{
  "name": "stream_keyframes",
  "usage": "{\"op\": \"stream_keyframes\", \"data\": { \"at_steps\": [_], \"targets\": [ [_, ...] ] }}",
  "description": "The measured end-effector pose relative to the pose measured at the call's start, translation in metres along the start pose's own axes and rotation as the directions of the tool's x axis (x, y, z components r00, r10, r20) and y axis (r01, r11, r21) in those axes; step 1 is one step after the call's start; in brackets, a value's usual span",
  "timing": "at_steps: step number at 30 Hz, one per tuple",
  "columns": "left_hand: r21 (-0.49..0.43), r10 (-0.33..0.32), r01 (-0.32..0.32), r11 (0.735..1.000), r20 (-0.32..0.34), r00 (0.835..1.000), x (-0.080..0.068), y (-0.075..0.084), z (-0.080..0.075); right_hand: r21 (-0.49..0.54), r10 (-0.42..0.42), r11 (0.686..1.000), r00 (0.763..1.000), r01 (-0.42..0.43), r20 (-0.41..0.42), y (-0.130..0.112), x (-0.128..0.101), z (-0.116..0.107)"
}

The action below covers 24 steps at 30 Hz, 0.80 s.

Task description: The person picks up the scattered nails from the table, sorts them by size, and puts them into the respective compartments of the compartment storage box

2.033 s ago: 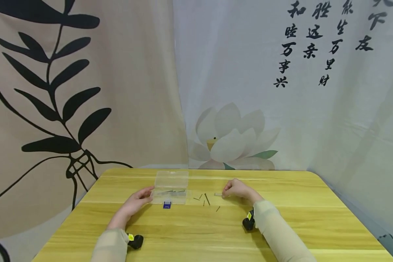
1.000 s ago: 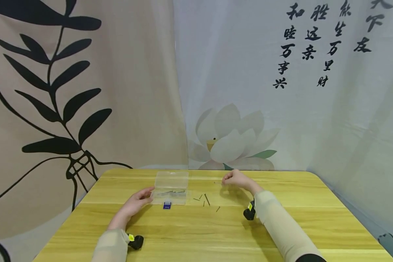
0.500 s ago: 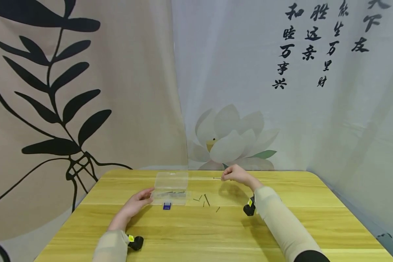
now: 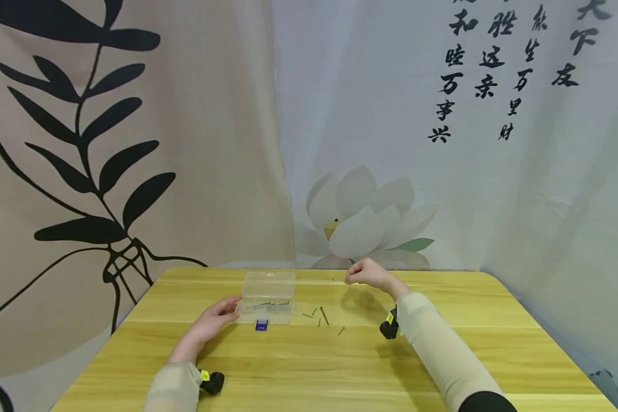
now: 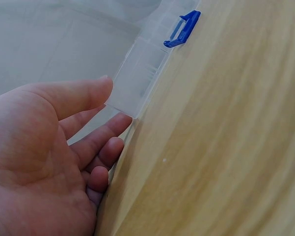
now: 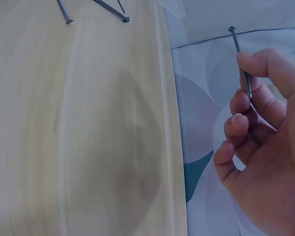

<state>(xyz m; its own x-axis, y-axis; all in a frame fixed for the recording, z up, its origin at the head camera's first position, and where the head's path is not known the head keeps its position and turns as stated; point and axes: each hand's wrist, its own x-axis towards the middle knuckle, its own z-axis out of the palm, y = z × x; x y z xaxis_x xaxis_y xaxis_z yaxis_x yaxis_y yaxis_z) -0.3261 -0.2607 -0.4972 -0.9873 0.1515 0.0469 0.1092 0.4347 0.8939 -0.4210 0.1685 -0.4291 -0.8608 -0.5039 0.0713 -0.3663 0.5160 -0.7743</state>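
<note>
R hand [image 4: 367, 273] is raised above the far side of the bench [image 4: 443, 355], thumb and forefinger curled and pinching a single nail [image 6: 240, 61] – in the wrist view the nail's head points away from the palm, shaft running back between the fingers [image 6: 265, 66], the other fingers loosely curled below it. In the head view the nail [image 4: 339, 280] sticks out to the left of the hand, roughly level, clear of the wood. L hand [image 4: 213, 319] lies low on the bench w/ fingers fairly straight and relaxed, their tips [image 5: 100, 132] touching the near left end of a clear plastic box [image 4: 265, 305] – resting against it, not wrapped round it. The box's lid [image 4: 269, 282] stands open at the back; thin dark nails lie inside, too small to count. A blue latch [image 5: 182, 29] sits on the box's front edge, also seen from the head cam [image 4: 261, 325]. Between the box and the R forearm a handful of loose nails [image 4: 321, 317] is scattered on the bench, well apart from the R hand; two of them show at the top of the R wrist view [image 6: 110, 10]. Both forearms wear pale sleeves, each w/ a small black camera at the wrist. Behind the bench hang printed cloths: dark leaves on the left, a white lotus [image 4: 363, 220] and black characters on the right.
</note>
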Motion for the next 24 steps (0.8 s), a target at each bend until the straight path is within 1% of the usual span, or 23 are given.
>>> {"op": "stream_keyframes", "data": {
  "at_steps": [4, 5, 9, 14, 19, 24],
  "targets": [
    [0.003, 0.002, -0.002, 1.000, 0.002, 1.000, 0.000, 0.001, 0.000, -0.017, -0.006, 1.000, 1.000, 0.006, 0.006, -0.001, 0.003, 0.005],
    [0.003, 0.000, 0.000, 1.000, 0.003, 1.000, -0.001, 0.002, 0.000, -0.013, -0.012, 1.000, 1.000, 0.013, 0.013, -0.005, 0.002, 0.006],
    [-0.011, 0.001, -0.001, 1.000, 0.007, 1.000, -0.002, 0.003, 0.000, -0.010, -0.013, 1.000, 1.000, 0.013, 0.023, -0.008, 0.005, 0.013],
    [-0.011, -0.002, 0.002, 1.000, -0.003, 1.000, -0.001, 0.003, 0.000, -0.017, -0.025, 1.000, 0.999, 0.026, 0.032, -0.009, 0.012, 0.023],
    [-0.016, -0.010, 0.010, 1.000, -0.010, 1.000, 0.000, 0.001, 0.001, 0.003, -0.059, 0.998, 0.997, 0.059, 0.048, -0.015, 0.018, 0.033],
    [-0.027, -0.014, 0.014, 1.000, -0.012, 1.000, 0.000, 0.002, 0.001, 0.014, -0.073, 0.997, 0.995, 0.072, 0.070, -0.019, 0.026, 0.045]
  ]
}}
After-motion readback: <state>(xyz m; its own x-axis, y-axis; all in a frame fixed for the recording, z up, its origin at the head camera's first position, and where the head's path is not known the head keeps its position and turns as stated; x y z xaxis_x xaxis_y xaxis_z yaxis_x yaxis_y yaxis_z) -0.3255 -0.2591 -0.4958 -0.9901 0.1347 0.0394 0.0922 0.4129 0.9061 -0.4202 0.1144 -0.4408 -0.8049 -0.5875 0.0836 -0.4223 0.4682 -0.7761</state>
